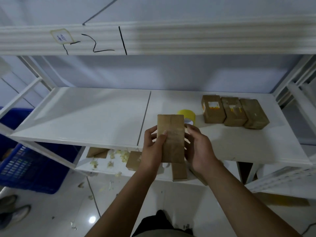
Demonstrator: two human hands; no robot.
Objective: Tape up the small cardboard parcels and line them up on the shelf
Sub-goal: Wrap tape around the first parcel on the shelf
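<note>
Left hand (153, 147) and right hand (198, 151) both grip one parcel (171, 139), held over the shelf (102, 117) front edge. Seam looks untaped, so probably the taping step. Next: free a hand for the tape roll (187, 115) just behind.

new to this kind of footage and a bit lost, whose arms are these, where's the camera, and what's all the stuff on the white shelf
There is no machine here. These are a person's two bare arms, and the single picture comes from a camera worn on their head, looking forward and down.

The left hand and the right hand grip a small brown cardboard parcel by its long sides, holding it over the front edge of a white shelf. Just behind the parcel, a roll of yellow tape lies on the shelf. Farther right, three similar parcels sit side by side in a row.

More boxes and some scraps lie on the lower shelf. A blue crate sits on the floor to the left.
</note>
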